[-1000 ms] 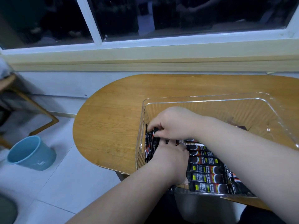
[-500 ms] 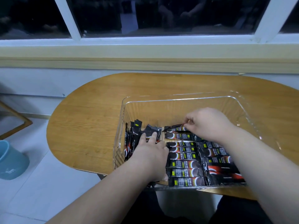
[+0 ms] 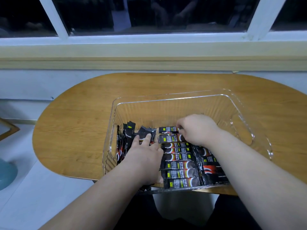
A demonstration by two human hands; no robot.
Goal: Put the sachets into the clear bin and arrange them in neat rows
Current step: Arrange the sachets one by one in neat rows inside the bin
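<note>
The clear bin stands on the wooden table. Inside it, black sachets lie flat in a neat column down the middle, and more sachets lie to the right under my forearm. Several sachets stand on edge against the bin's left wall. My left hand rests with straight fingers on a loose heap of sachets at the left. My right hand pinches the right end of the farthest sachet in the middle column.
The far half of the bin holds nothing. A window sill and wall run behind the table. A blue bucket sits on the tiled floor at the left. My legs are below the table's near edge.
My right hand has moved from the bin's left side to the far end of the middle column. My left hand has stretched its fingers over the left heap. The view has shifted left.
</note>
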